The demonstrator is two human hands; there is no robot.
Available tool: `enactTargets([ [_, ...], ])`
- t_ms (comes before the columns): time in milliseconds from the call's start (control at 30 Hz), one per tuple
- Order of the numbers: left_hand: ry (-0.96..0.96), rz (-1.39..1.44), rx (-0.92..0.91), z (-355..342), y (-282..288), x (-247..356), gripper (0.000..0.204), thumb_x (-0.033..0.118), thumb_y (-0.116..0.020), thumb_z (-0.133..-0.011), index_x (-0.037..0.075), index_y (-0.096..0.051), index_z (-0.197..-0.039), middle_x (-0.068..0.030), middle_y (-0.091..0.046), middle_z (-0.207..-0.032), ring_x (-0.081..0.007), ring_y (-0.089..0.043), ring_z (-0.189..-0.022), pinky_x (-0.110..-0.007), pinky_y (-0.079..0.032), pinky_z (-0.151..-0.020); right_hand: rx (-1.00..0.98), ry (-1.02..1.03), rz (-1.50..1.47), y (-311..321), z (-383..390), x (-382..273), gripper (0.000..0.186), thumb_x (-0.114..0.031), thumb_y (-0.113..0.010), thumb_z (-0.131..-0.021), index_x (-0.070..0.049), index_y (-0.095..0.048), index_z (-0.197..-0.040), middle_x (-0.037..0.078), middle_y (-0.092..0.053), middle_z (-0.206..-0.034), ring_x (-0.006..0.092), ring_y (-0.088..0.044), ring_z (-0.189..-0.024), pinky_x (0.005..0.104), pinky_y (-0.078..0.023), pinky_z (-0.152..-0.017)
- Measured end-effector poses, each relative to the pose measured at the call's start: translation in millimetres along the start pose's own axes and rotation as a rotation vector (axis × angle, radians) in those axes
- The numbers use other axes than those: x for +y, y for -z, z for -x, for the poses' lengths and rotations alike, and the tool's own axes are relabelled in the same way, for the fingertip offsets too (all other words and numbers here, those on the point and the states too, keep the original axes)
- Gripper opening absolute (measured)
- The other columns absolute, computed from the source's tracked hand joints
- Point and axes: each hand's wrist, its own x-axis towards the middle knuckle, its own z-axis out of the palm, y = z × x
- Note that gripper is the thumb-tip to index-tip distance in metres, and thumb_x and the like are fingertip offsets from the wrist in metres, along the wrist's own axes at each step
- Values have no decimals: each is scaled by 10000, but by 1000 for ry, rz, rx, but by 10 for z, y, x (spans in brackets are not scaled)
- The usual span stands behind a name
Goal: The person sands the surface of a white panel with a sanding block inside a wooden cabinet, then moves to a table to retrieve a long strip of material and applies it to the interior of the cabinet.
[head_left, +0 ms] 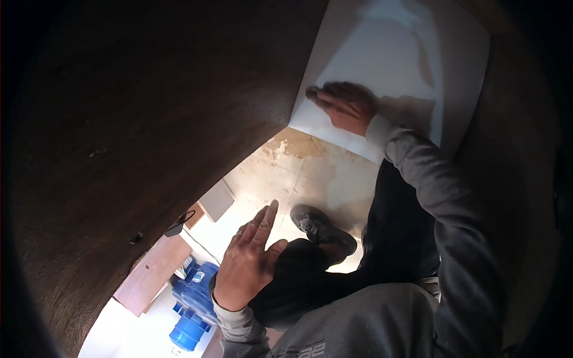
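Brown board [137,107] and white board [352,56]; one hand at the white.
Brown board fills the left side of the view; white board lies at upper right, edge to edge with it in view, partly shadowed. Below them, tan floor [268,179]; at lower left, a blue bottle [200,292]. Left hand [248,262] above floor, grip open, fingers extended, nothing held. Right hand [348,107] over the white board, blurred; cannot tell whether its grip is closed. Dark shoe [313,224] on the floor.
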Motion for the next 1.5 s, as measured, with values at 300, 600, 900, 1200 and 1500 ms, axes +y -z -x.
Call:
enactTargets([
  [300, 44, 2, -10, 24, -41, -72, 705, 267, -721, -1011, 141, -424, -1637, -236, -616, -1479, -458, -625, -1300, -477, -513, -1082, -51, -71, 277, 134, -50, -146, 507, -165, -597, -925, -146, -621, -1431, -26, -588, -1078, 157, -558, -1055, 360, -458, -913],
  [600, 22, 30, 4, 13, -50, -82, 708, 253, -717, -1014, 145, -412, -1644, -231, -623, -1471, -457, -632, -1284, -483, -520, -1074, -25, -93, 87, 68, -52, -57, 537, -124, -617, -893, -184, -637, -1427, -22, -633, -1086, 169, -598, -1081, 389, -459, -940],
  [900, 16, 37, -10, -47, -34, -37, 696, 239, -724, -1009, 135, -432, -1631, -222, -622, -1475, -447, -633, -1284, -470, -518, -1075, -150, -152, 38, 143, -82, -101, 517, -102, -619, -897, -229, -666, -1396, -30, -655, -1089, 184, -614, -1090, 379, -481, -939],
  [1200, 22, 38, -11, -65, -24, -25, 684, 226, -712, -1014, 118, -432, -1629, -219, -613, -1490, -448, -629, -1290, -473, -511, -1081, -85, -284, 7, 115, -170, 138, 460, -104, -622, -904, -234, -676, -1342, 23, -650, -972, 233, -667, -957, 434, -549, -816],
  [1500, 22, 61, -36, -66, 8, -21, 696, 237, -716, -1013, 122, -425, -1634, -221, -611, -1491, -445, -629, -1291, -475, -509, -1083, 11, -203, -51, 102, -253, 176, 455, -70, -668, -869, -222, -682, -1298, 64, -631, -950, 279, -668, -921, 448, -539, -775],
])
